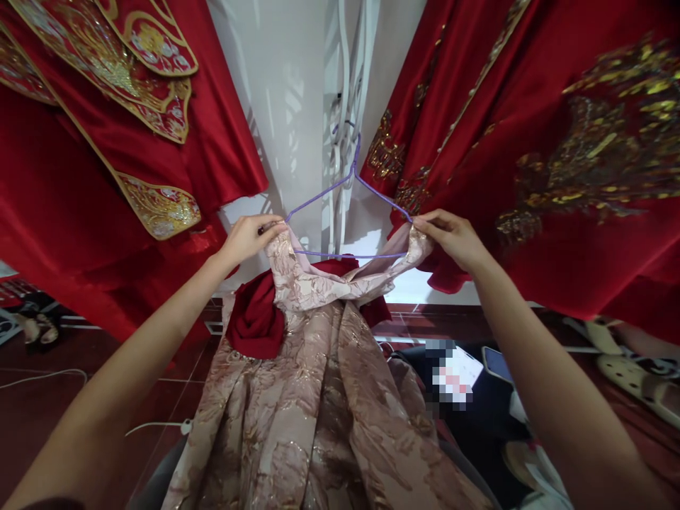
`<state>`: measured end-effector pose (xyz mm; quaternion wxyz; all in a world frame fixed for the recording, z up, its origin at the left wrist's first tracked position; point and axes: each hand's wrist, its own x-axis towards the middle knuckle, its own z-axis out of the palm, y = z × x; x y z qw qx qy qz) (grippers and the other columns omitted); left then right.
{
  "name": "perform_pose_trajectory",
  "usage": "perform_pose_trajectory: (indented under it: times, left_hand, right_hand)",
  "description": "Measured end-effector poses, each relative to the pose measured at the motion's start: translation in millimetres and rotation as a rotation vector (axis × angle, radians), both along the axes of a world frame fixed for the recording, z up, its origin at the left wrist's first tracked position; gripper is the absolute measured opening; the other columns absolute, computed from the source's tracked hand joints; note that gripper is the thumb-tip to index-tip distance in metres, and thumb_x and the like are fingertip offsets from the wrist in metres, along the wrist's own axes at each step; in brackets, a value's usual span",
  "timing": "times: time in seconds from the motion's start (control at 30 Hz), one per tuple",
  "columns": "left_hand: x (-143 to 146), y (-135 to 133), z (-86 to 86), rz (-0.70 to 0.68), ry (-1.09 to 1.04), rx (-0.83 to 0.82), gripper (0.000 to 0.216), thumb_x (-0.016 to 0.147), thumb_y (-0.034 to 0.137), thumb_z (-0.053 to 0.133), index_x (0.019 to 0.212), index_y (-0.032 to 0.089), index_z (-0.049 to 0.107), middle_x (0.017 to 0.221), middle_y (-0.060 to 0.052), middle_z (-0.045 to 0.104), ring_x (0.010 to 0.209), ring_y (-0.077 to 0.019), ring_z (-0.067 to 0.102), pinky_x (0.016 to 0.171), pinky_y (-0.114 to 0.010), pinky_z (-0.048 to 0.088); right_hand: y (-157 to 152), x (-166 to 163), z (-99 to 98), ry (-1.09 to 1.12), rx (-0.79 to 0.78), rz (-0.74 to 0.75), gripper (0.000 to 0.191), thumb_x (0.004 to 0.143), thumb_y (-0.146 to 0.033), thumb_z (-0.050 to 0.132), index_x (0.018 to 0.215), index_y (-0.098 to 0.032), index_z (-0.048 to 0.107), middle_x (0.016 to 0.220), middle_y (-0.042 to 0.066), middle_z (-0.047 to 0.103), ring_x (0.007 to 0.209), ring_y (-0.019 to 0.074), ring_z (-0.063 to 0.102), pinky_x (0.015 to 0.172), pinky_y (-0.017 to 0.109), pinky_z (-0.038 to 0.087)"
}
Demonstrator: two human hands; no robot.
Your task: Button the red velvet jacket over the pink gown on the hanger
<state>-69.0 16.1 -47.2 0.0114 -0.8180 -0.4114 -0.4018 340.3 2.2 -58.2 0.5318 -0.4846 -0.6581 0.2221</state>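
A pale pink and gold brocade dress (297, 382) hangs down in front of me, spread between my hands. My left hand (249, 237) pinches its left shoulder strap at the end of a purple wire hanger (322, 193). At the other end, my right hand (449, 234) pinches the right strap, fingers closed on the cloth. The hanger's lower bar crosses the open neckline, and its hook points up toward white cords. Dark red fabric (256, 319) with a rose-like gather shows at the dress's left side and behind the neckline.
Red embroidered garments hang at the left (212, 142) and right (478, 127). White cords (345, 71) run down the pale wall between them. Shoes (627, 375) and a phone (498, 365) lie low at the right; a white cable (156, 426) crosses the tiled floor.
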Motion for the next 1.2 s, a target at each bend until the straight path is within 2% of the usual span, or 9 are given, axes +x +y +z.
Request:
perform_pose_trajectory:
  times: [0.13,0.27,0.47,0.6,0.77,0.87,1.07,1.13,1.2]
  left_hand:
    - [5.4,2.9,-5.0,-0.006,-0.112,0.003,0.031,0.083,0.043,0.054,0.092,0.021,0.073,0.093,-0.004,0.071,0.084,-0.0184,0.064,0.077,-0.026,0.045]
    - [6.7,4.3,-10.6,-0.013,-0.211,-0.006,0.031,0.082,0.043,0.055,0.091,0.019,0.074,0.090,-0.005,0.072,0.081,-0.0190,0.065,0.075,-0.028,0.048]
    - [7.3,1.5,-11.4,-0.027,-0.357,-0.067,0.033,0.078,0.045,0.060,0.090,0.017,0.074,0.096,-0.006,0.072,0.089,-0.0215,0.066,0.084,-0.031,0.049]
    - [11.3,4.6,-16.2,-0.007,-0.559,-0.070,0.036,0.077,0.047,0.061,0.092,0.016,0.073,0.098,-0.007,0.072,0.093,-0.0224,0.065,0.087,-0.033,0.049]
    - [16.8,13.8,-26.5,0.076,-0.832,-0.105,0.030,0.076,0.042,0.061,0.086,0.015,0.071,0.092,-0.006,0.072,0.087,-0.0185,0.065,0.082,-0.028,0.049]
    - [11.2,11.5,-36.9,0.170,-0.963,-0.165,0.030,0.077,0.041,0.058,0.084,0.013,0.067,0.087,-0.006,0.069,0.080,-0.0150,0.063,0.075,-0.024,0.048]
    - [-21.2,-28.2,-75.2,0.278,-0.875,-0.289,0.037,0.076,0.051,0.056,0.078,0.014,0.062,0.070,-0.002,0.061,0.063,-0.0124,0.054,0.059,-0.022,0.043]
    - [-26.6,-47.5,-85.7,0.229,-0.711,-0.346,0.035,0.078,0.050,0.054,0.078,0.015,0.061,0.071,-0.002,0.060,0.064,-0.0133,0.054,0.059,-0.023,0.043]
    - [-22.5,-65.2,-87.7,0.116,-0.471,-0.378,0.029,0.083,0.045,0.051,0.079,0.017,0.059,0.073,-0.002,0.060,0.068,-0.0145,0.056,0.063,-0.025,0.045]
  right_hand:
    - [-0.9,-2.3,-1.8,0.012,0.020,-0.054,0.015,0.076,-0.031,0.065,0.086,-0.020,0.066,0.092,0.005,0.068,0.082,0.0157,0.057,0.075,0.026,0.042]
    - [-0.9,-2.7,-3.5,0.017,0.061,-0.109,0.014,0.076,-0.031,0.065,0.085,-0.021,0.066,0.094,0.006,0.068,0.087,0.0179,0.057,0.078,0.028,0.042]
    - [5.9,-2.4,-6.7,0.120,0.097,-0.085,0.016,0.072,-0.032,0.069,0.081,-0.019,0.068,0.088,0.006,0.069,0.081,0.0169,0.059,0.077,0.028,0.043]
    - [7.1,0.1,-7.4,0.171,0.066,-0.100,0.017,0.070,-0.032,0.071,0.080,-0.019,0.069,0.087,0.006,0.069,0.079,0.0168,0.059,0.076,0.029,0.043]
    - [-0.2,7.2,-9.4,0.191,0.015,-0.163,0.020,0.067,-0.034,0.072,0.081,-0.019,0.070,0.086,0.006,0.069,0.077,0.0168,0.059,0.073,0.028,0.044]
    - [-6.2,11.5,-15.5,0.297,-0.037,-0.203,0.022,0.065,-0.033,0.073,0.082,-0.019,0.070,0.088,0.006,0.069,0.077,0.0170,0.059,0.072,0.029,0.045]
    - [-28.8,13.4,-52.2,0.544,-0.084,-0.334,0.023,0.058,-0.032,0.076,0.078,-0.021,0.070,0.083,0.005,0.069,0.076,0.0200,0.062,0.069,0.031,0.048]
    - [-44.1,12.9,-67.9,0.510,-0.166,-0.300,0.020,0.059,-0.033,0.076,0.075,-0.023,0.070,0.083,0.004,0.069,0.077,0.0206,0.062,0.068,0.030,0.048]
    - [-60.6,12.3,-77.9,0.384,-0.276,-0.189,0.022,0.061,-0.039,0.075,0.074,-0.023,0.069,0.084,0.004,0.069,0.076,0.0206,0.061,0.064,0.029,0.048]
